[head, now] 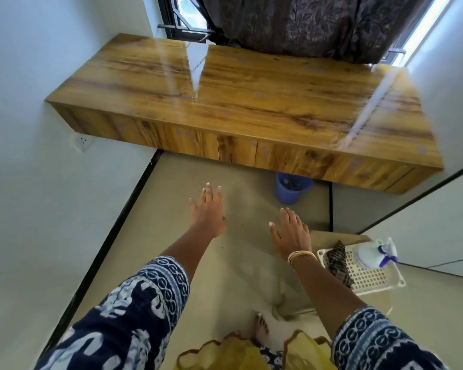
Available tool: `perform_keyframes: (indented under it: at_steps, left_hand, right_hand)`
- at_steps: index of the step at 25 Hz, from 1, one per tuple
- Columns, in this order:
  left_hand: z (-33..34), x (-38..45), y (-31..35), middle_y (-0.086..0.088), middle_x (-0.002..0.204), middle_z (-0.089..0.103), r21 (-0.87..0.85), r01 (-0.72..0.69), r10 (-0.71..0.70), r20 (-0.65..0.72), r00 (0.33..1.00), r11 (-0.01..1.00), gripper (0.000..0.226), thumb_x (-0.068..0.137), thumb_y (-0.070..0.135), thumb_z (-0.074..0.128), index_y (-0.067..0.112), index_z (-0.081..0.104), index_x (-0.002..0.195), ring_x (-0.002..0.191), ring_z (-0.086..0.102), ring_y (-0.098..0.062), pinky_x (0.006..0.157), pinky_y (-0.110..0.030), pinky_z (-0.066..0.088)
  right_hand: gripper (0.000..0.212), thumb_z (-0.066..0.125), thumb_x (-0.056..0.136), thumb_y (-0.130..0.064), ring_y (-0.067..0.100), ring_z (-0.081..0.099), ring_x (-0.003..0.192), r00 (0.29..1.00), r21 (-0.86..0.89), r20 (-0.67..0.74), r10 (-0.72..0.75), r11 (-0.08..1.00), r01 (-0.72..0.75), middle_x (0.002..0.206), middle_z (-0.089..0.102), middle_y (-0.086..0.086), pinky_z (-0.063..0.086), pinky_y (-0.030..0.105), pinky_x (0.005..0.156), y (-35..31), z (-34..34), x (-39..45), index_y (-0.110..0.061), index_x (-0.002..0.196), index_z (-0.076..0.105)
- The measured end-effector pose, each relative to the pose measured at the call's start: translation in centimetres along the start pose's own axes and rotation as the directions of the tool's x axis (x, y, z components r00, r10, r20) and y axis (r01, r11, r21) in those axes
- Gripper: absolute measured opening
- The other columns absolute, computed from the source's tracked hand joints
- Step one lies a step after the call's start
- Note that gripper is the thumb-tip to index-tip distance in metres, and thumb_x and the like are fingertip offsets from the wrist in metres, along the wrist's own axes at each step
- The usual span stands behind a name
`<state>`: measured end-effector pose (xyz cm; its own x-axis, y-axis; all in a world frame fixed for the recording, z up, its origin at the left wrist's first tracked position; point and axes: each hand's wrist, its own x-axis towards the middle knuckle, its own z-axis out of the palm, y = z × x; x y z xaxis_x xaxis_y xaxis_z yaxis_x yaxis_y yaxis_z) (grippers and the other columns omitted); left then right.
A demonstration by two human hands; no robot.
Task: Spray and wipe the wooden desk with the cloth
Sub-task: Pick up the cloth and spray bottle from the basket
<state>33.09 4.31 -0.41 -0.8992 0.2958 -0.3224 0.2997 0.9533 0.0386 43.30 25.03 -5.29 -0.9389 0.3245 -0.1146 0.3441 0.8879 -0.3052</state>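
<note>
Nearest the camera are two patterned blue and white sleeves point(134, 303) and some yellow cloth point(225, 353) by a bare foot point(261, 328) on the floor point(171, 263).

Both arms reach forward over the floor. The left hand point(207, 212) is flat with its fingers straight and spread a little, and it holds nothing. The right hand point(290, 232) is flat too, fingers straight, holding nothing. Thin bangles point(301, 255) sit on the right wrist.

Just to the right of the right hand is a white basket tray point(372, 279) with little holes. It seems to rest on a low stand, but that part is hard to see. A dark checked cloth point(337, 259) lies in the tray. A white spray bottle point(372, 253) with a blue trigger lies beside the cloth in the same tray.

Farther on, a blue bucket point(292, 189) stands on the floor, partly under the front edge of the wooden surface point(251, 102). The surface is shiny, and both hands are well apart from it.

Behind it hangs a dark curtain point(318, 22) over a window point(182, 14). A wall socket point(83, 141) sits on the left wall.
</note>
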Motion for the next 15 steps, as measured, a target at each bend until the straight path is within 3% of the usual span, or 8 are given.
perform_keyframes:
  at_steps: [8,15]
  left_hand:
    - [3.6,-4.8,3.2,-0.018,0.163,-0.002,0.098,-0.123,0.121,0.024,0.992,0.988,0.082,0.095,0.034,0.050,0.012,-0.002,0.155,0.151,0.004,-0.031,0.115,-0.059,0.018]
    - [7.3,-3.7,10.0,-0.019,0.163,-0.005,0.179,-0.284,0.287,0.009,0.958,0.942,0.079,0.094,0.029,0.047,0.011,0.000,0.155,0.151,0.005,-0.032,0.115,-0.061,0.013]
  right_hand:
    - [0.057,0.047,0.096,-0.042,0.032,0.041,0.136,0.997,0.031,-0.013,0.079,0.996,-0.078,0.146,0.044,0.015,0.038,0.049,0.105,4.5,1.3,-5.7,-0.005,0.140,0.043]
    - [0.045,0.043,0.095,-0.042,0.038,0.052,0.115,0.984,0.063,0.017,0.180,0.982,-0.181,0.125,0.053,0.016,0.046,0.049,0.087,14.0,4.3,-5.7,-0.004,0.118,0.050]
